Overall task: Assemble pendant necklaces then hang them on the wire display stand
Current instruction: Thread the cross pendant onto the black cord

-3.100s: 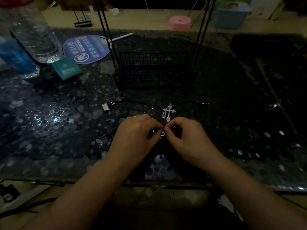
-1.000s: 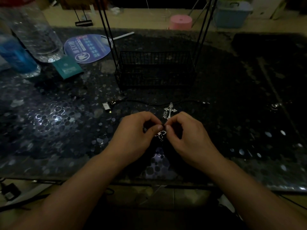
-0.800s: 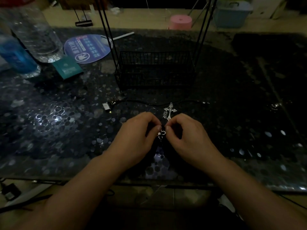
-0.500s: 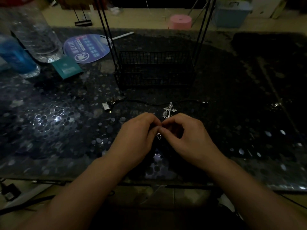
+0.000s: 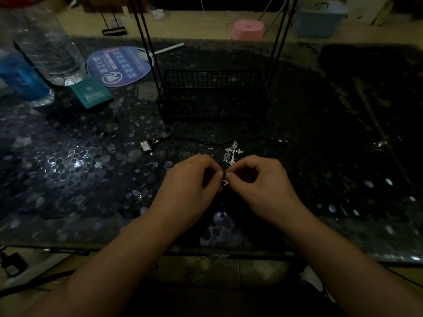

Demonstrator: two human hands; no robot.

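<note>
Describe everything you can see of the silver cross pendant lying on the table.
The cross pendant looks like silvery metal with ornate, filigree-like arms and flared tips. It lies flat on the dark pebble-patterned table, slightly tilted, its top toward the wire display stand and a black cord running just beyond it. Its lower end sits close to the right hand; whether they touch cannot be told. Finer detail is lost in dim light.

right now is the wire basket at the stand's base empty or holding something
Looks empty: only dark tabletop shows through the wire basket; the dim light could hide something small.
</note>
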